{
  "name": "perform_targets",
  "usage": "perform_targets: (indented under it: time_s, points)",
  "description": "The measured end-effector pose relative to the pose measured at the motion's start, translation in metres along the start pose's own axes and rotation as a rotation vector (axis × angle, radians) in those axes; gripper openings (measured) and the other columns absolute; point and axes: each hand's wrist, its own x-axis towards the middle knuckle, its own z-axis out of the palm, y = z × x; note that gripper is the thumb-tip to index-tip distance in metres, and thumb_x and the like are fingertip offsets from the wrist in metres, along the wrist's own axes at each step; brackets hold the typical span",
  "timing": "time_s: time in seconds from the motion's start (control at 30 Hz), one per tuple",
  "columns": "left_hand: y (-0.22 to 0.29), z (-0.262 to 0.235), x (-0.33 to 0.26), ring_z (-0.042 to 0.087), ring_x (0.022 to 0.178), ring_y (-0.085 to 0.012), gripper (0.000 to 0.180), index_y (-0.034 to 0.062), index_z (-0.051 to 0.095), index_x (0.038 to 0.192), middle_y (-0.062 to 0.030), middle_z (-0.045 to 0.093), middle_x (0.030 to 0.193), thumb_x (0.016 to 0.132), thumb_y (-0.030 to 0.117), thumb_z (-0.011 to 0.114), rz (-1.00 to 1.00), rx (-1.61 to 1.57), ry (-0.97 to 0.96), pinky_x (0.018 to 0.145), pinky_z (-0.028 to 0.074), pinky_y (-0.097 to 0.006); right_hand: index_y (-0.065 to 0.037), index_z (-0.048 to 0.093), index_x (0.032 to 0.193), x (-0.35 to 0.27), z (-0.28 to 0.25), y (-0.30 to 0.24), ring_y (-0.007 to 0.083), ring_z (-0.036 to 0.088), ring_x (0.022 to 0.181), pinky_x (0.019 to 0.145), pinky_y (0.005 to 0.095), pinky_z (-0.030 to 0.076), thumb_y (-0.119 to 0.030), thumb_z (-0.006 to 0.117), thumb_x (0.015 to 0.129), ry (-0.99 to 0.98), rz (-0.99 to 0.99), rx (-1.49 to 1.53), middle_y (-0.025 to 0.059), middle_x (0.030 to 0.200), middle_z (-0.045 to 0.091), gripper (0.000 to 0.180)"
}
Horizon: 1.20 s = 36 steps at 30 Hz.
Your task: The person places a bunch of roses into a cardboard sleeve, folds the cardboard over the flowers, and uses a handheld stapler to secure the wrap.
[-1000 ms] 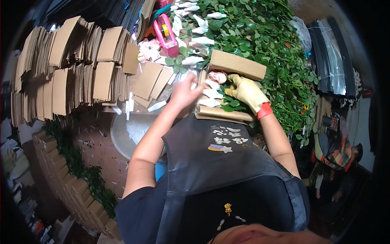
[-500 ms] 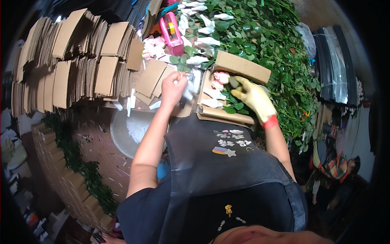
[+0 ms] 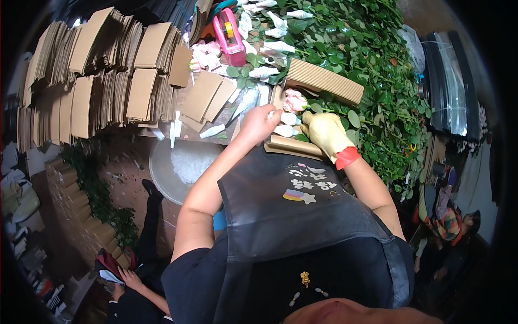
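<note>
My bare left hand [image 3: 260, 122] is closed, its fingertips at the tip of a white-sleeved flower bud [image 3: 290, 119]; what they pinch is hidden. On my right hand [image 3: 327, 133] is a pale yellow glove with a red cuff. Its thumb and fingers close at the base of that same bud, over the stem. A pink rose [image 3: 295, 100] with an uncovered head lies just beyond, and another white-sleeved bud [image 3: 286, 130] just nearer to me. The flowers rest between a ribbed cardboard piece [image 3: 324, 81] at the back and a folded cardboard edge [image 3: 294, 147] in front.
Leafy stems [image 3: 356, 59] cover the table's right side. Cardboard pieces [image 3: 151, 46] stand stacked at left. A pink tape dispenser [image 3: 229, 38] sits behind my left hand. Below the table edge is a round basin [image 3: 162, 170]. Other people sit at lower left [image 3: 135, 302] and right [image 3: 450, 224].
My left hand has moved right to the flower buds from beside them, where it held a blurred white thing. My right hand has come slightly left and closed. A seated person now shows at lower left.
</note>
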Motion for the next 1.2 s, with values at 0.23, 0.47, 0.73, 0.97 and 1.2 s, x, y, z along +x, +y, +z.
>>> perform_targets:
  time_s: [0.23, 0.47, 0.73, 0.97, 1.2]
  points:
    - [-0.022, -0.059, -0.016, 0.064, 0.068, -0.0105, 0.02, 0.0005, 0.065, 0.087, -0.0032, 0.066, 0.074, 0.096, 0.017, 0.068, -0.009, -0.547, 0.141, 0.063, 0.051, -0.03, -0.005, 0.07, 0.096, -0.013, -0.023, 0.001, 0.039, 0.07, 0.075, 0.069, 0.0488, 0.055, -0.026, 0.068, 0.099, -0.072, 0.049, 0.001, 0.0201, 0.078, 0.069, 0.021]
    - [-0.007, -0.036, -0.003, 0.066, 0.082, -0.0148, 0.039, 0.0053, 0.071, 0.09, -0.0057, 0.071, 0.087, 0.094, 0.043, 0.079, 0.056, 0.088, -0.322, 0.077, 0.053, -0.032, -0.005, 0.07, 0.093, -0.011, -0.04, -0.01, 0.039, 0.071, 0.078, 0.074, 0.0481, 0.056, -0.023, 0.071, 0.094, -0.048, -0.198, 0.144, 0.0209, 0.079, 0.069, 0.018]
    - [-0.011, -0.002, -0.009, 0.052, 0.069, -0.003, 0.025, 0.0031, 0.076, 0.09, 0.0062, 0.064, 0.074, 0.101, 0.024, 0.068, -0.06, -0.433, -0.169, 0.063, 0.042, -0.024, -0.005, 0.078, 0.099, 0.006, -0.025, -0.016, 0.04, 0.072, 0.075, 0.073, 0.0476, 0.058, -0.019, 0.069, 0.089, -0.303, -0.006, 0.016, 0.0219, 0.077, 0.071, 0.019]
    - [-0.039, -0.041, -0.047, 0.055, 0.07, -0.0083, 0.033, 0.0002, 0.063, 0.078, -0.0018, 0.061, 0.072, 0.099, 0.025, 0.066, -0.232, -0.648, 0.36, 0.064, 0.044, -0.029, -0.005, 0.078, 0.098, 0.008, -0.017, -0.006, 0.039, 0.073, 0.077, 0.075, 0.0471, 0.057, -0.014, 0.065, 0.087, -0.333, -0.128, -0.041, 0.0212, 0.078, 0.072, 0.019]
    - [-0.114, -0.119, -0.144, 0.073, 0.11, -0.034, 0.05, 0.0111, 0.081, 0.107, -0.0165, 0.078, 0.107, 0.087, 0.057, 0.075, -0.669, 0.955, -0.378, 0.098, 0.05, -0.049, -0.004, 0.08, 0.081, 0.024, -0.02, -0.014, 0.0383, 0.074, 0.077, 0.074, 0.0457, 0.059, -0.015, 0.063, 0.083, -0.363, -0.268, -0.208, 0.0201, 0.081, 0.075, 0.02]
